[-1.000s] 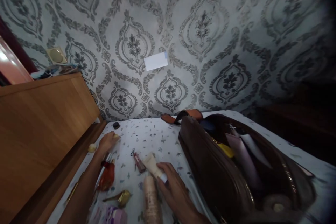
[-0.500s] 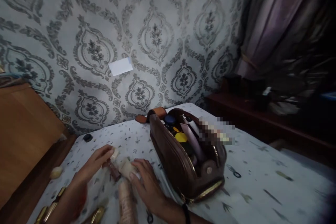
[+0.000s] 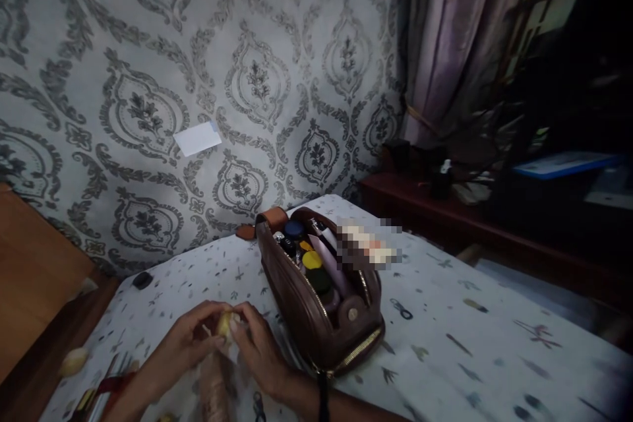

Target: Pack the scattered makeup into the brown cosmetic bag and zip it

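Pale-yellow and small, a round item is pinched between my left hand and right hand, the open brown toiletry bag at two o'clock, nearest my right.

- The small pale thing is sitting pinched between the fingertips of the left grip and the right grip. They are covering most of it, so its kind cannot be told.
- Both forearms are running off the bottom edge.
- The tube beneath them is smearing into blur.
- A pixelated patch is masking the far rim of the brown bag.
- The red and gold bits are blurring beyond recognition.
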### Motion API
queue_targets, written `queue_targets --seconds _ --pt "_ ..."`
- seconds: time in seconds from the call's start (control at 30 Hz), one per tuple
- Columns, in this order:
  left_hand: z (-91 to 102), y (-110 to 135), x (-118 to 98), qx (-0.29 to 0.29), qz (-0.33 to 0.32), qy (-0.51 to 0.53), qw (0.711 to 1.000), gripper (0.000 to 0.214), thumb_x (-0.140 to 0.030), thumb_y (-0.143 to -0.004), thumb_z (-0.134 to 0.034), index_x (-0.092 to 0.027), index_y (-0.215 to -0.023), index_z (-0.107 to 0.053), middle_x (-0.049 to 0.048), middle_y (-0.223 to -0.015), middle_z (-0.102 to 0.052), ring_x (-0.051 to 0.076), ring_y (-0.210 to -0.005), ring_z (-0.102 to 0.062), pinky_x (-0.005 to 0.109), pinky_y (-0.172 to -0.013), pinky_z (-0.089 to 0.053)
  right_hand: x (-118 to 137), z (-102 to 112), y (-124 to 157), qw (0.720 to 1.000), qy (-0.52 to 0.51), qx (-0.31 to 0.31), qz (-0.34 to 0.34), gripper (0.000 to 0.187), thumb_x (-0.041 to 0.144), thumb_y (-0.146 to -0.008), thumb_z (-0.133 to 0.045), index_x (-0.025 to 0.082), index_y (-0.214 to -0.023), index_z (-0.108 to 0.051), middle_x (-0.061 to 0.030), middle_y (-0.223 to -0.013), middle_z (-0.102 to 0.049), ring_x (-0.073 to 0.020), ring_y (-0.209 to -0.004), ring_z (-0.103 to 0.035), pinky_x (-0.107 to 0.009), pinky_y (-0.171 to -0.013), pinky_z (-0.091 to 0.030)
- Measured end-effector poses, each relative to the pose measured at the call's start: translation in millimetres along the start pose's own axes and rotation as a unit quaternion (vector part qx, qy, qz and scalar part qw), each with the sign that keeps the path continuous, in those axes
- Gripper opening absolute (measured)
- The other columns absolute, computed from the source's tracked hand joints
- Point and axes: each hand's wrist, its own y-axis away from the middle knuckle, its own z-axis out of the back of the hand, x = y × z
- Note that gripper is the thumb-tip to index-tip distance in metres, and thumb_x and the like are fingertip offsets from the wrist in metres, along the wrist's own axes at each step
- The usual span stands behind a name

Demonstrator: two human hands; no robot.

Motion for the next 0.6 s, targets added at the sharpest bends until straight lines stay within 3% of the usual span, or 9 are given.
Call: queue_targets --seconds 0.13,0.23,0.4,0.6 --pt "3.7 -2 -14 -0.006 0.026 -0.022 0.999 0.051 -0.053 -0.071 -0.072 -0.023 -0.111 -0.069 0.0058 -0.096 -0.069 0.024 -0.085 -0.061 0.030 -0.072 -0.051 5 -1 0 0.998 -0.046 -0.030 -0.006 0.031 0.046 -0.097 -0.041 0.023 -0.106 -0.059 -0.0051 -0.101 -0.066 -0.0211 -0.099 -0.061 -0.032 -0.086 -0.047" --pt "10.1 -5 -30 -0.054 0.031 -0.030 0.998 0.054 -0.059 -0.073 -0.068 -0.026 -0.115 -0.065 0.0031 -0.087 -0.066 0.022 -0.080 -0.060 0.028 -0.063 -0.049 4 -1 0 0.995 -0.079 -0.058 -0.034 0.031 0.047 -0.098 -0.040 0.024 -0.110 -0.058 -0.0042 -0.099 -0.066 -0.0204 -0.096 -0.063 -0.033 -0.087 -0.048" --pt "15.1 -23 -80 -0.145 -0.033 -0.059 0.987 0.050 -0.055 -0.069 -0.071 -0.025 -0.108 -0.066 0.0030 -0.089 -0.066 0.021 -0.082 -0.061 0.029 -0.072 -0.050 -4 -5 -2 0.990 -0.080 -0.084 -0.074 0.030 0.047 -0.098 -0.041 0.024 -0.110 -0.058 -0.0042 -0.098 -0.065 -0.0196 -0.095 -0.063 -0.032 -0.086 -0.049" --pt "-9.5 -76 -144 -0.107 -0.105 -0.146 0.978 0.053 -0.054 -0.073 -0.064 -0.021 -0.114 -0.063 0.0043 -0.092 -0.068 0.022 -0.082 -0.062 0.029 -0.069 -0.047 -9 -11 -1 0.991 -0.071 -0.097 -0.061 0.024 0.043 -0.097 -0.045 0.025 -0.102 -0.061 -0.0040 -0.098 -0.067 -0.0197 -0.091 -0.065 -0.030 -0.080 -0.050"
